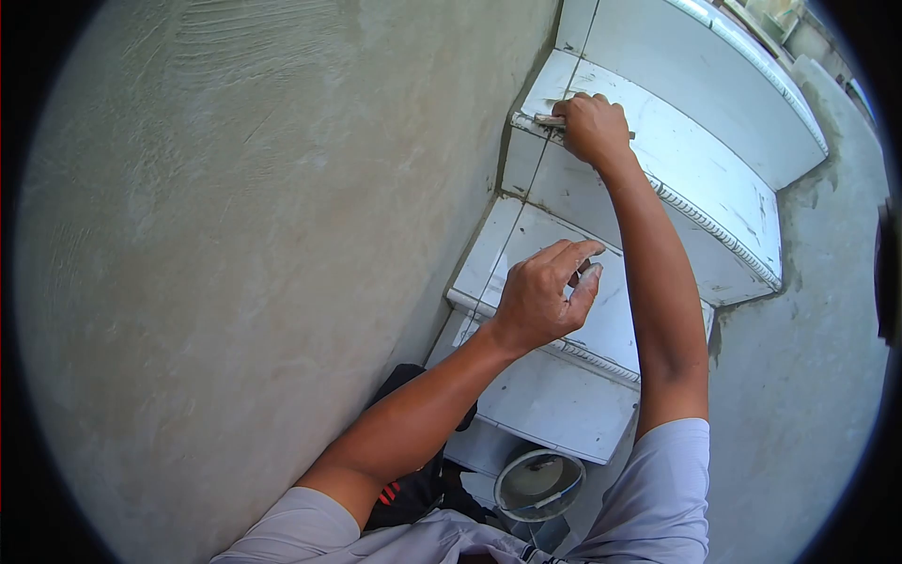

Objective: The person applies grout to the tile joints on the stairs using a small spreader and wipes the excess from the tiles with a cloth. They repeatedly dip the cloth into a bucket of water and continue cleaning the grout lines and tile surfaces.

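Note:
My right hand (596, 130) is closed around a thin, flat tool (549, 120), whose ends stick out on both sides of the fist. It rests at the front edge of an upper white tiled step (695, 150), near a dark joint line between tiles. Lower down, my left hand (550, 293) hovers over another white step (526, 230), its fingers curled and thumb apart from the index finger. Between those fingers nothing can be seen held. Grey smears mark the tiles and my fingertips.
A rough plastered wall (254, 235) fills the left side. Grey plaster (799, 376) borders the steps on the right. Near my legs a round bucket (540, 484) with greyish contents stands below the lowest visible step. Ridged trim (714, 230) runs along the step edges.

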Demonstrator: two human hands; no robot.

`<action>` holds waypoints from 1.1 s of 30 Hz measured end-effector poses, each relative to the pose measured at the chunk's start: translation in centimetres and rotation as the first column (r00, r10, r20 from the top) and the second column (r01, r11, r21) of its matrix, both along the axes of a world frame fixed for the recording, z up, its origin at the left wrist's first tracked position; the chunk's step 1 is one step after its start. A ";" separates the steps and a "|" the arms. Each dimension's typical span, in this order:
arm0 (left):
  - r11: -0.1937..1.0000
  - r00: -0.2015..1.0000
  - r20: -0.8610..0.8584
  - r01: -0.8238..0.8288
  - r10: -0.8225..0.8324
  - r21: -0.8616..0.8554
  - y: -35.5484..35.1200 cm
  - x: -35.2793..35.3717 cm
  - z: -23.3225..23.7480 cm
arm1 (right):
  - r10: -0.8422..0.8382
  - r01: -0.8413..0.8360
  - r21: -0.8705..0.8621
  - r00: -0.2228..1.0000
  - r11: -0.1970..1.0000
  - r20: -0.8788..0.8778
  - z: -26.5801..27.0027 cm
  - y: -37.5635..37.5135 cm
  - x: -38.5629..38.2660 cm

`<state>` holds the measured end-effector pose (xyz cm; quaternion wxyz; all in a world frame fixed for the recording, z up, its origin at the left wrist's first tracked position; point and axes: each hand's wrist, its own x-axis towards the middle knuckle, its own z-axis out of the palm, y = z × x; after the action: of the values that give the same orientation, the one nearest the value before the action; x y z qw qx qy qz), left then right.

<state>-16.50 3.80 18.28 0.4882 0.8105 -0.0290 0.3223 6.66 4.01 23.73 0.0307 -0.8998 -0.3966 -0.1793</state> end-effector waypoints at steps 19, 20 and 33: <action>0.999 0.999 0.001 -0.041 0.041 0.011 0.8 0.5 0.2 | 0.113 -0.174 -0.194 0.950 0.965 -0.290 2.8 2.3 0.5; 0.999 0.999 -0.004 -0.038 0.038 0.001 0.7 0.5 0.1 | 0.127 -0.189 -0.193 0.947 0.963 -0.296 2.8 2.1 0.0; 0.989 0.988 0.045 0.146 -0.147 0.023 -0.3 -0.1 -0.2 | 0.137 -0.171 -0.172 0.971 0.970 -0.196 -12.3 -2.0 -3.8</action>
<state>-16.55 3.45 18.11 0.5017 0.8033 -0.1031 0.3038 2.87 2.01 11.41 -0.0040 -0.8777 -0.4760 -0.0550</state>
